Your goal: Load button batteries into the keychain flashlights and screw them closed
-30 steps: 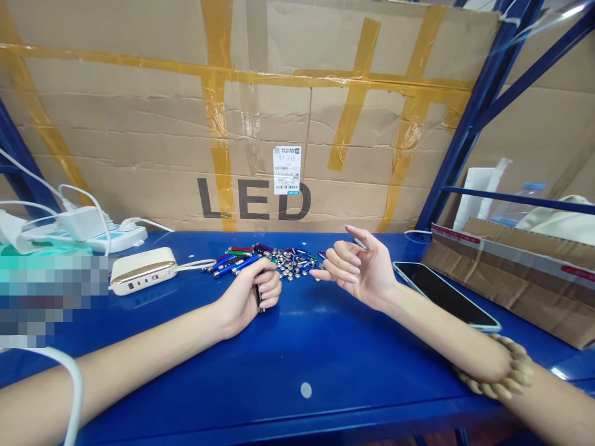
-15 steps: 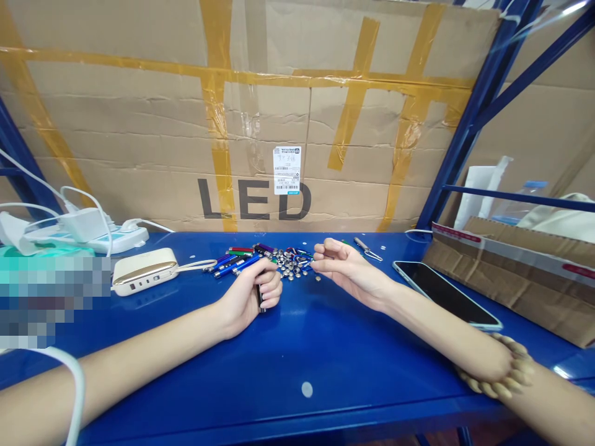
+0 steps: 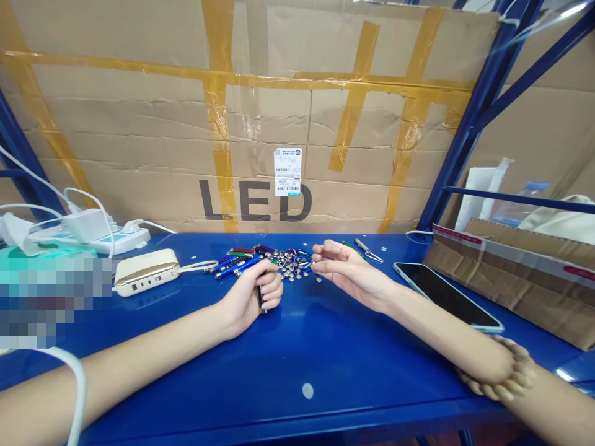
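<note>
My left hand [image 3: 255,291] is closed around a dark, slim tube [image 3: 262,300], whose lower end sticks out below the fingers. To its right, my right hand [image 3: 351,272] is held up with thumb and fingers drawn together. Whatever is at its fingertips is too small to make out. Between and behind the hands lies a pile of small silver button-like pieces [image 3: 291,272], with a few blue and red bits among them. Several coloured metal tubes [image 3: 227,266], in blue, red, green, purple and black, lie beyond my left hand.
A white power bank [image 3: 146,272] and a power strip [image 3: 125,238] with cables are at the left. On the right lie a phone [image 3: 446,294] and an open cardboard box [image 3: 506,279]. A silver tube with a clip [image 3: 367,249] rests at the back, before a large carton [image 3: 260,124].
Both hands keep nearly the same pose and place. The whole view has shifted very slightly.
</note>
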Tool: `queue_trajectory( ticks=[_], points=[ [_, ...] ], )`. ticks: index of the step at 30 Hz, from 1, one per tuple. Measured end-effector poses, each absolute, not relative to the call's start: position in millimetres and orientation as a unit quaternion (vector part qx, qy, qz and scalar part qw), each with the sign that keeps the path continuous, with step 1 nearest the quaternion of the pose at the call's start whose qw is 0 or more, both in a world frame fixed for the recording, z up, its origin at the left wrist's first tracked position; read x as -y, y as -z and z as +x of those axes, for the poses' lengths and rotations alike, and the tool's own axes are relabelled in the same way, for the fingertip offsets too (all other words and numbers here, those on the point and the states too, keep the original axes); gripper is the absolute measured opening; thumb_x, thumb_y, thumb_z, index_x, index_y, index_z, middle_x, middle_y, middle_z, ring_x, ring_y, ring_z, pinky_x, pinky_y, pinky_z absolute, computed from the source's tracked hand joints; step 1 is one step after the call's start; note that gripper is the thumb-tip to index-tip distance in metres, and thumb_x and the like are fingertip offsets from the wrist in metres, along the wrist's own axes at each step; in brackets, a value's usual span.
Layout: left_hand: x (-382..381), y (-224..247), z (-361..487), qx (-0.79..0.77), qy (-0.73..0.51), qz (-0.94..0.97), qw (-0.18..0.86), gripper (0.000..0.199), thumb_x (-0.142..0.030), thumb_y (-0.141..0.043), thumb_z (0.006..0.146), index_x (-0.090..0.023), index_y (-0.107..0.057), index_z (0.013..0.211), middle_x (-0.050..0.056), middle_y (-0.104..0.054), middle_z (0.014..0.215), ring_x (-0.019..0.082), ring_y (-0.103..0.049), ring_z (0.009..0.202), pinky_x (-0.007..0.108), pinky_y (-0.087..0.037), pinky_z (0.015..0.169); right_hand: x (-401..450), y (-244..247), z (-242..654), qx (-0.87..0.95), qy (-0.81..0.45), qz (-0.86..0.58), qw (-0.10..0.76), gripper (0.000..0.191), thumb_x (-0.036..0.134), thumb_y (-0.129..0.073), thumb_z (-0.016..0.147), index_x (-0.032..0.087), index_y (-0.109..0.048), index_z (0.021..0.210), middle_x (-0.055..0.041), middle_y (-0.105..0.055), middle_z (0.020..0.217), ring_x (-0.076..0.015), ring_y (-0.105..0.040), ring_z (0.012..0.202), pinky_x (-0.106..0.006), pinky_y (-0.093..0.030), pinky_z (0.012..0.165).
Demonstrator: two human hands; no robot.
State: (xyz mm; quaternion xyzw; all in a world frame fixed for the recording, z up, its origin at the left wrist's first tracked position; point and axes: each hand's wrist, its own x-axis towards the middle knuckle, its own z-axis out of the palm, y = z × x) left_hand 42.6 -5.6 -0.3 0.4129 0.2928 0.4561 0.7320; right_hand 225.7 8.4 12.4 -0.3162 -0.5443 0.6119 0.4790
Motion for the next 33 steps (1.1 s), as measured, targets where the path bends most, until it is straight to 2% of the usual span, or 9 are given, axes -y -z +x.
queue_trajectory(
  ticks=[13, 21, 26, 33],
  points=[
    [5.8, 0.6, 42.8, -0.288, -0.453, 0.420, 0.732, 0.044, -0.016, -0.039, 0.080, -0.018, -0.020, 0.041, -0.004, -0.022, 0.040, 0.007, -0.022, 0.038, 0.020, -0.022, 0.037, -3.9, -16.7, 223.1, 0.523, -0.628, -0.321, 0.480, 0.032, 0.011, -0.077, 0.049, 0.019, -0.053, 0.069, 0.0061, -0.054, 0.078, -0.0055, -0.050, 0.067, -0.022, -0.041, 0.065],
    [7.3, -0.3, 42.6, -0.294, -0.453, 0.415, 0.732, 0.044, -0.016, -0.038, 0.081, -0.018, -0.020, 0.041, -0.004, -0.021, 0.040, 0.007, -0.021, 0.038, 0.020, -0.022, 0.037, -6.0, -13.9, 224.7, 0.530, -0.630, -0.311, 0.475, 0.030, 0.012, -0.077, 0.053, 0.019, -0.052, 0.067, 0.0067, -0.054, 0.078, -0.0052, -0.052, 0.071, -0.022, -0.041, 0.071],
    [5.9, -0.2, 43.4, -0.292, -0.453, 0.412, 0.735, 0.043, -0.015, -0.039, 0.080, -0.018, -0.020, 0.041, -0.004, -0.022, 0.041, 0.007, -0.021, 0.038, 0.019, -0.022, 0.036, -6.6, -14.4, 224.3, 0.531, -0.628, -0.311, 0.476, 0.028, 0.011, -0.075, 0.052, 0.019, -0.055, 0.070, 0.0052, -0.055, 0.077, -0.0080, -0.055, 0.072, -0.025, -0.043, 0.073],
    [5.9, 0.3, 42.8, -0.289, -0.454, 0.414, 0.734, 0.043, -0.016, -0.040, 0.079, -0.018, -0.019, 0.042, -0.004, -0.022, 0.040, 0.007, -0.023, 0.037, 0.019, -0.023, 0.036, -7.2, -15.0, 224.7, 0.504, -0.647, -0.278, 0.500, 0.020, 0.016, -0.074, 0.058, 0.018, -0.055, 0.064, 0.0040, -0.057, 0.079, -0.0079, -0.055, 0.075, -0.026, -0.047, 0.079]
  ],
)
